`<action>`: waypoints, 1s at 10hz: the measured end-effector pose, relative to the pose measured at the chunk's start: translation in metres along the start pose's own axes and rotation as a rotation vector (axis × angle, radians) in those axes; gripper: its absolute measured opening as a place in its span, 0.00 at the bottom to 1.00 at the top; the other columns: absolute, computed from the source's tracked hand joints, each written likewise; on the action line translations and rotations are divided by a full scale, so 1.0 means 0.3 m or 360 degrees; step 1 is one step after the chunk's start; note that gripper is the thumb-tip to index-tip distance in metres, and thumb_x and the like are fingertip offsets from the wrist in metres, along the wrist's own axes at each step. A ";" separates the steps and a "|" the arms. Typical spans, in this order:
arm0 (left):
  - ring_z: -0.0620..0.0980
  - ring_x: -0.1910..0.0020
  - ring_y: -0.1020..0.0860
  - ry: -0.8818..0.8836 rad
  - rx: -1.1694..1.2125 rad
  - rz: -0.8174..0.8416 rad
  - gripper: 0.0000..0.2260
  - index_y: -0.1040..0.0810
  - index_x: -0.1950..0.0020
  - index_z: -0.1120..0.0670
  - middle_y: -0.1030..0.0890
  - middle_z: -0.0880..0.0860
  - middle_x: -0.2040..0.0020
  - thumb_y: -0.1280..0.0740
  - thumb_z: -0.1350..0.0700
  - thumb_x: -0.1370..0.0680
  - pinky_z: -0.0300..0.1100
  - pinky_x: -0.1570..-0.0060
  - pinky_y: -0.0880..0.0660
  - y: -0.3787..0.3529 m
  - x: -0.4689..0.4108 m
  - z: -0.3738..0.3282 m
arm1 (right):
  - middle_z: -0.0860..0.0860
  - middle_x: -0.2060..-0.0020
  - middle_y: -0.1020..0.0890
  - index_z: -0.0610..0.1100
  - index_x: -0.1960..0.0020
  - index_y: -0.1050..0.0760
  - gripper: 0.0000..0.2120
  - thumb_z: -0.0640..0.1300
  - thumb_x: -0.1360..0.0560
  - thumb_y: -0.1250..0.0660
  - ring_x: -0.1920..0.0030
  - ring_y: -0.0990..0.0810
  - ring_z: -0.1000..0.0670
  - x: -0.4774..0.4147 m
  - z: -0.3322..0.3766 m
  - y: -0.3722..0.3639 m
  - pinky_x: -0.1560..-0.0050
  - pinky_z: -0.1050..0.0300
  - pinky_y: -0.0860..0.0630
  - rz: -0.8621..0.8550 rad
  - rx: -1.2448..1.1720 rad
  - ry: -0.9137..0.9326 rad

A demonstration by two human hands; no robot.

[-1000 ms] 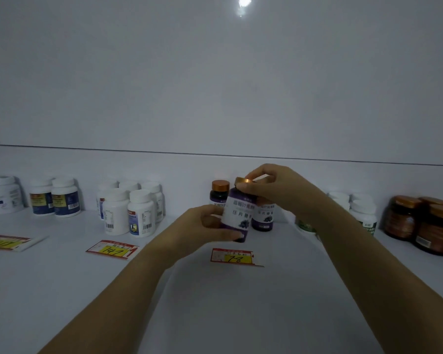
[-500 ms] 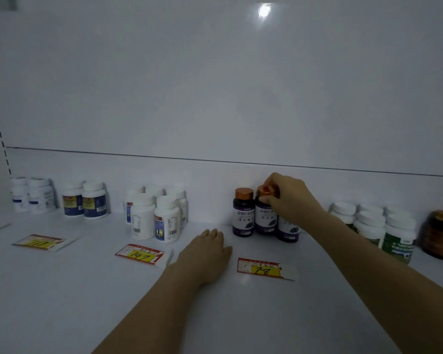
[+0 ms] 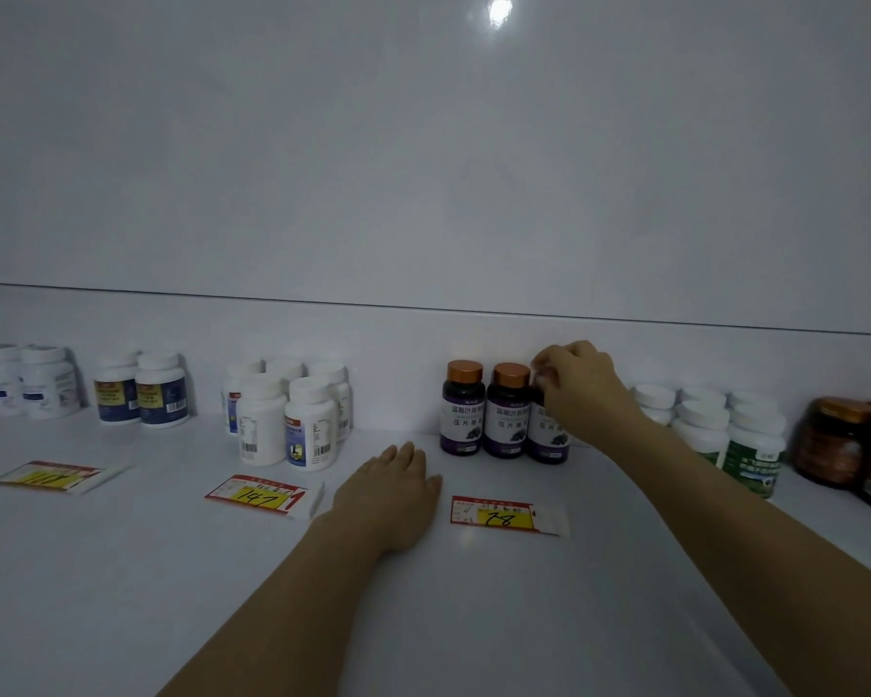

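The right hand has its fingers curled over the top of the third purple bottle. The bottle stands on the white shelf at about two o'clock from the left hand. That hand lies flat on the shelf with straight fingers, well apart from the other.

The likeliest trouble is a knock. The held bottle stands hard against its neighbour, and the first bottle of the row is just beyond at nine o'clock. A sideways tug at the top could tip one into the next, since tall, narrow bottles gripped high would slide or topple easily on so smooth a surface. The right forearm also passes close to the green-labelled white bottles at three o'clock, so a wide withdrawal might brush them.

The purple bottles are dark, glossy cylinders, probably plastic, with pale labels and copper-coloured screw caps; the held one's cap is hidden under the fingers. The shelf looks like smooth, slightly shiny painted metal. A flat paper price tag lies at six o'clock from the row
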State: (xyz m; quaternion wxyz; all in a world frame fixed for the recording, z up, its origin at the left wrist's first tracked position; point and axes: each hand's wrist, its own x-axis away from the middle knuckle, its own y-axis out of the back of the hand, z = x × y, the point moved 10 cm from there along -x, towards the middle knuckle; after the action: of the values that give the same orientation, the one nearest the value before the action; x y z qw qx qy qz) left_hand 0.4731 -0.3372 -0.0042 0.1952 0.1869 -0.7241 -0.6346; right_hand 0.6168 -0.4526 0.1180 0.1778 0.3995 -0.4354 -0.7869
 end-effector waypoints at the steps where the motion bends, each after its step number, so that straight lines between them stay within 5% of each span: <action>1: 0.50 0.23 0.55 0.0001 0.0012 -0.0003 0.25 0.56 0.22 0.56 0.55 0.54 0.22 0.57 0.47 0.17 0.45 0.25 0.56 0.003 0.002 -0.001 | 0.43 0.35 0.36 0.43 0.33 0.32 0.17 0.37 0.21 0.41 0.42 0.28 0.44 0.023 -0.014 -0.038 0.44 0.57 0.30 0.0095 -0.0052 0.0009; 4: 0.50 0.26 0.41 0.0025 0.0331 -0.0320 0.30 0.48 0.23 0.55 0.43 0.53 0.24 0.41 0.45 0.20 0.43 0.30 0.41 0.124 0.056 -0.042 | 0.51 0.50 0.23 0.50 0.48 0.23 0.09 0.40 0.26 0.32 0.51 0.25 0.52 0.074 -0.092 0.115 0.65 0.67 0.31 -0.0036 -0.0807 -0.0286; 6: 0.40 0.35 0.32 -0.0391 0.1185 -0.0328 0.32 0.35 0.29 0.46 0.31 0.39 0.37 0.26 0.49 0.30 0.33 0.38 0.37 0.199 0.102 -0.173 | 0.52 0.55 0.16 0.52 0.53 0.19 0.10 0.52 0.32 0.26 0.53 0.18 0.53 0.107 0.023 0.150 0.52 0.55 0.20 0.0007 -0.1157 -0.0165; 7: 0.42 0.42 0.23 -0.0475 0.1423 -0.0196 0.26 0.27 0.36 0.48 0.21 0.45 0.41 0.23 0.55 0.33 0.42 0.38 0.26 0.189 0.100 -0.200 | 0.49 0.56 0.16 0.52 0.53 0.19 0.14 0.56 0.35 0.26 0.52 0.17 0.49 0.115 0.075 0.118 0.50 0.50 0.19 0.0056 -0.1277 -0.0137; 8: 0.42 0.49 0.20 -0.0477 0.1468 -0.0186 0.21 0.24 0.41 0.48 0.18 0.47 0.47 0.24 0.57 0.32 0.37 0.45 0.24 0.190 0.098 -0.201 | 0.50 0.57 0.15 0.52 0.53 0.19 0.19 0.61 0.39 0.28 0.53 0.17 0.49 0.127 0.087 0.104 0.49 0.49 0.19 0.0061 -0.1314 -0.0139; 10: 0.40 0.52 0.19 -0.0505 0.1580 -0.0169 0.20 0.24 0.48 0.43 0.17 0.45 0.51 0.23 0.58 0.34 0.31 0.53 0.23 0.185 0.099 -0.197 | 0.49 0.54 0.16 0.46 0.47 0.20 0.09 0.49 0.24 0.33 0.51 0.17 0.50 0.153 0.076 0.085 0.50 0.56 0.19 0.0158 -0.1474 -0.0124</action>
State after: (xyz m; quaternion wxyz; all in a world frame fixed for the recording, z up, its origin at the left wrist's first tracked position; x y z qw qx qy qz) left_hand 0.4773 -0.3956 0.0592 -0.0614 0.1948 -0.9479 -0.2445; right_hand 0.5691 -0.4833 0.1243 0.3583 0.2270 -0.0633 -0.9034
